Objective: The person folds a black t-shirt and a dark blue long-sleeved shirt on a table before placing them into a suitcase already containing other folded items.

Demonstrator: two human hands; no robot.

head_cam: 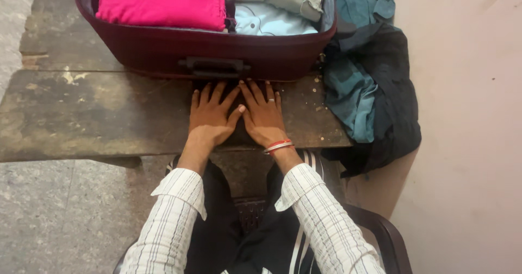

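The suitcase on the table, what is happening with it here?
A seated person rests the left hand and the right hand flat on the worn table, side by side, thumbs touching. Neither hand holds anything. Just beyond the fingers stands an open maroon suitcase with folded clothes inside: a pink garment and pale ones. Dark teal clothes hang off the table's right end.

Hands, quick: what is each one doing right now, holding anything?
Left hand: open, flat on the table, holding nothing.
Right hand: open, flat beside it, holding nothing.
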